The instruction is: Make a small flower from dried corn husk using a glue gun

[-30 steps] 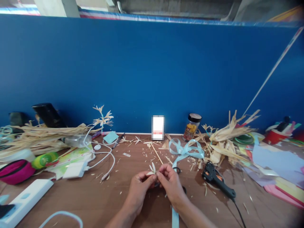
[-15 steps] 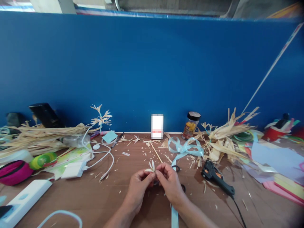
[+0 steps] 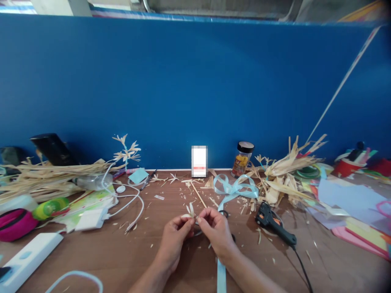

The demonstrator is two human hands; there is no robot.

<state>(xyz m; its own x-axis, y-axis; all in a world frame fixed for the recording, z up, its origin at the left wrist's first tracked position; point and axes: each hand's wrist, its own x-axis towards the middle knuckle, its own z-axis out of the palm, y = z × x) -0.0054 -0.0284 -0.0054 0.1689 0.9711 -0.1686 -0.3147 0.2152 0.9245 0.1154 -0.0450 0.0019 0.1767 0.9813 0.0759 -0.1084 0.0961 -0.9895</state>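
While both hands meet at 6 o'clock on the table (image 3: 91, 260), the left hand (image 3: 174, 241) and right hand (image 3: 217, 232) pinch 1 small husk flower (image 3: 189, 211) between their fingertips; its petals point toward 12 o'clock, slightly nearer the left hand. A thin stick (image 3: 198, 195) runs from the hands toward 11 o'clock; the glue gun (image 3: 273, 224) lies at 3 o'clock, nearer the right hand.

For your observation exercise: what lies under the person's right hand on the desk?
Under the right hand a light blue ribbon runs along the desk, beside black scissor handles. The blades and the ribbon's covered stretch are hidden.

Matt brown wood-look worktop (image 3: 91, 252), dry papery husk petals (image 3: 189, 210), satiny pale-blue ribbon (image 3: 233, 189), matt black plastic glue gun (image 3: 271, 223)
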